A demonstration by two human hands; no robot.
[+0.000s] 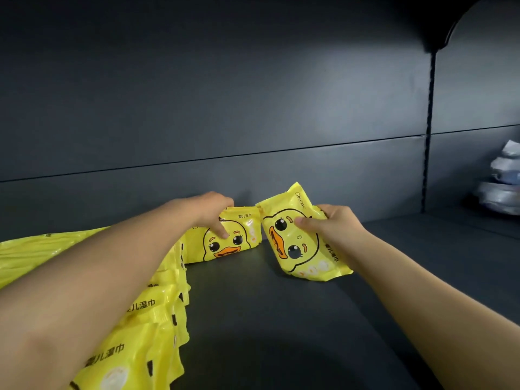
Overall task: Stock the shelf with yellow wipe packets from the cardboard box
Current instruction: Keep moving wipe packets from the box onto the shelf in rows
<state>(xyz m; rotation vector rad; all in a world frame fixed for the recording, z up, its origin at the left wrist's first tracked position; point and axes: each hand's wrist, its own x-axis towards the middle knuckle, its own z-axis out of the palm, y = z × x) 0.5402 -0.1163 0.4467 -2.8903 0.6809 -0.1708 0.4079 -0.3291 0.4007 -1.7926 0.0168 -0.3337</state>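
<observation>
- Gripping tilted packet (292,249), thumb on its face: right hand (332,229); packet at palm's 9 o'clock.
- Left hand (209,211) pinches standing packet (233,244), at its 5 o'clock.

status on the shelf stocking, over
Left hand pinches upright wipe packet at the back of the shelf. Right hand grips tilted wipe packet just right of it. Nothing between the two.
</observation>
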